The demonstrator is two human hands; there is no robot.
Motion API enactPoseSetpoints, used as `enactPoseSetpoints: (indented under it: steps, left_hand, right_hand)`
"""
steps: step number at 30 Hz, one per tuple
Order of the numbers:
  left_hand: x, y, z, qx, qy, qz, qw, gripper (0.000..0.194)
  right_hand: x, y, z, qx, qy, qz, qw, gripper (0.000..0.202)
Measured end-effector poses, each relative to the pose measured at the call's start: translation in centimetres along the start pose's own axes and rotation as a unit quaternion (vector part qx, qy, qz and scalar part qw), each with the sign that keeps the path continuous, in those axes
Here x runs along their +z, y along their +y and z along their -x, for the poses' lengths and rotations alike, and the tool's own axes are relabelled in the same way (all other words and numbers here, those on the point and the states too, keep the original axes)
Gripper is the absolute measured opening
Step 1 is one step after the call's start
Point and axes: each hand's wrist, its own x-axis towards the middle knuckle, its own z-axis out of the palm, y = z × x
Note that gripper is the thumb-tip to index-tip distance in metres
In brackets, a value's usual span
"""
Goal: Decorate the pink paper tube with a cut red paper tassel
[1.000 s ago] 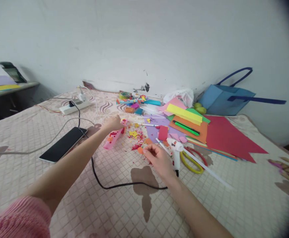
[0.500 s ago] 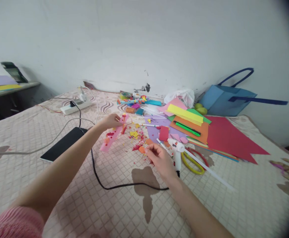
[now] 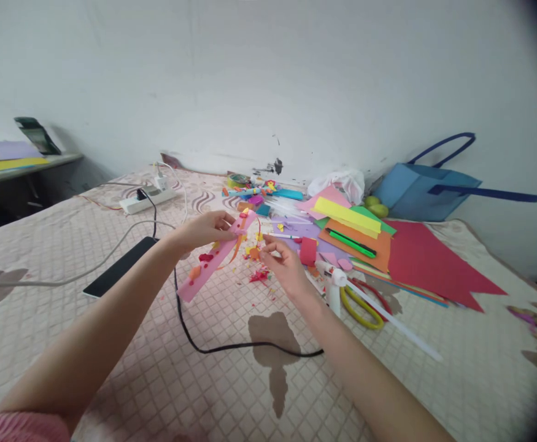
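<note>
My left hand (image 3: 208, 231) pinches a pink paper strip (image 3: 213, 263) near its upper end, lifted and tilted above the bed cover. Red, orange and yellow paper bits dot the strip, and thin orange ribbons hang from its side. Beside it, my right hand (image 3: 285, 264) is closed, with a small orange paper piece (image 3: 253, 252) at its fingertips. Red and yellow paper scraps (image 3: 259, 275) lie scattered below the two hands. To the right of my right hand rests a white glue gun (image 3: 334, 279) with a long clear glue stick in its back.
Yellow-and-red-handled scissors (image 3: 361, 309) lie by the glue gun. Coloured paper sheets (image 3: 427, 261), a green cutter (image 3: 351, 242) and a blue bag (image 3: 429, 190) are at the right. A black cable (image 3: 250, 345) crosses in front; a power strip (image 3: 147, 200) and dark tablet-like slab (image 3: 121, 268) lie left.
My left hand has raised the pink strip and brought it rightward. My right hand has moved up and away from me with the orange piece, closer to the strip.
</note>
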Motion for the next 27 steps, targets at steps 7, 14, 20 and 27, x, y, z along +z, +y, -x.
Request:
enactPoseSetpoints:
  steps: [7, 14, 20, 27]
  left_hand:
    - [0.2, 1.1, 0.6, 0.014, -0.021, 0.010, 1.000, 0.035]
    - [0.0, 0.5, 0.4, 0.017, 0.011, -0.026, 0.999, 0.036]
    - [0.7, -0.3, 0.5, 0.025, 0.044, -0.103, 0.993, 0.032]
    - [1.2, -0.9, 0.5, 0.023, 0.043, -0.148, 0.988, 0.028]
  right_hand:
    - [0.8, 0.0, -0.1, 0.065, -0.041, -0.076, 0.994, 0.013]
    - [0.4, -0.2, 0.8, 0.091, -0.050, -0.101, 0.989, 0.014]
    - [0.3, 0.0, 0.9, 0.113, -0.042, -0.121, 0.985, 0.015]
    - [0.2, -0.2, 0.5, 0.152, -0.046, -0.144, 0.977, 0.024]
